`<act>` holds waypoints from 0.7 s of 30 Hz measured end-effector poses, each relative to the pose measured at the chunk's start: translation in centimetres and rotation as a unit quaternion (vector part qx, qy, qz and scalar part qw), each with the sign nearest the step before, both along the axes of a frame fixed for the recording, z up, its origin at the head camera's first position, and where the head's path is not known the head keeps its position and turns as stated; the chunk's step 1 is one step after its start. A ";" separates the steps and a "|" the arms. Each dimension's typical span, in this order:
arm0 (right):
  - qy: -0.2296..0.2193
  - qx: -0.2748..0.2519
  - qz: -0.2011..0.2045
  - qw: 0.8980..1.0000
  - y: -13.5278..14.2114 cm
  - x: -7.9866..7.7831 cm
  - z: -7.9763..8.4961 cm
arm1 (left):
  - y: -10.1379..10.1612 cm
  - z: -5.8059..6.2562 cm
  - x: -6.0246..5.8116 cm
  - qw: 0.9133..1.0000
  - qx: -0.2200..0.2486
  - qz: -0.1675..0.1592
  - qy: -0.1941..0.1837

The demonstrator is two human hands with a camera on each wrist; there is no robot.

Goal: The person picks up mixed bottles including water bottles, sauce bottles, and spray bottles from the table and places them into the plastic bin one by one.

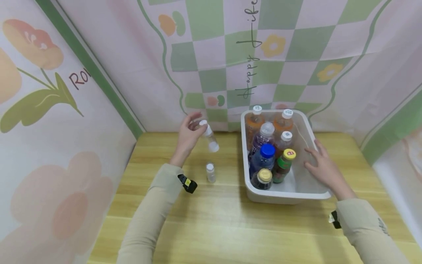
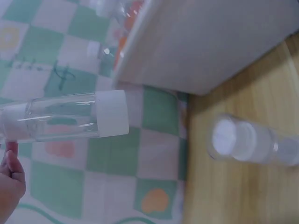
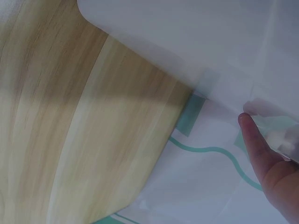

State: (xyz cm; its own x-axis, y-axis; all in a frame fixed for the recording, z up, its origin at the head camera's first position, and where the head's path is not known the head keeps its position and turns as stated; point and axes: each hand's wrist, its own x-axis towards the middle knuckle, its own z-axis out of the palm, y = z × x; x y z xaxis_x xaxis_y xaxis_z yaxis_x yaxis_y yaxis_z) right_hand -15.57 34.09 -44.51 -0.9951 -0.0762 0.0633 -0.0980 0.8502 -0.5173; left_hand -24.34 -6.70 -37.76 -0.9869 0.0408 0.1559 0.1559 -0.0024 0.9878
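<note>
My left hand (image 1: pixel 188 138) pinches the white cap of a clear bottle (image 1: pixel 211 138), which hangs tilted above the wooden table. In the left wrist view this clear bottle (image 2: pixel 65 116) lies across the picture, with a white band at its far end. Below it on the table stands a smaller clear bottle (image 1: pixel 211 173) with a white cap. My right hand (image 1: pixel 324 169) is at the right wall of a white plastic bin (image 1: pixel 287 196), fingers spread and partly over the inside. The right wrist view shows a finger (image 3: pixel 254 140) right at the bin wall.
Several drink bottles stand in the bin's left part, among them a blue-capped bottle (image 1: pixel 266 156), a yellow-capped bottle (image 1: pixel 283 165) and a dark jar (image 1: pixel 262 179). A patterned cloth (image 1: pixel 211 55) hangs behind the table (image 1: pixel 224 227), and a printed panel (image 1: pixel 66 165) borders its left side.
</note>
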 end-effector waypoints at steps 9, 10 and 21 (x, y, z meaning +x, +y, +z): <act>0.003 0.002 0.000 1.000 0.0 0.0 0.0 | 2.4 3.2 0.7 0.999 -0.005 -0.031 0.031; 0.003 0.003 0.000 1.000 0.0 0.0 0.0 | 2.8 3.5 0.7 0.999 -0.003 -0.035 0.037; 0.000 0.001 -0.002 1.000 -0.1 0.0 0.1 | 6.0 6.8 1.8 0.994 -0.036 -0.079 0.068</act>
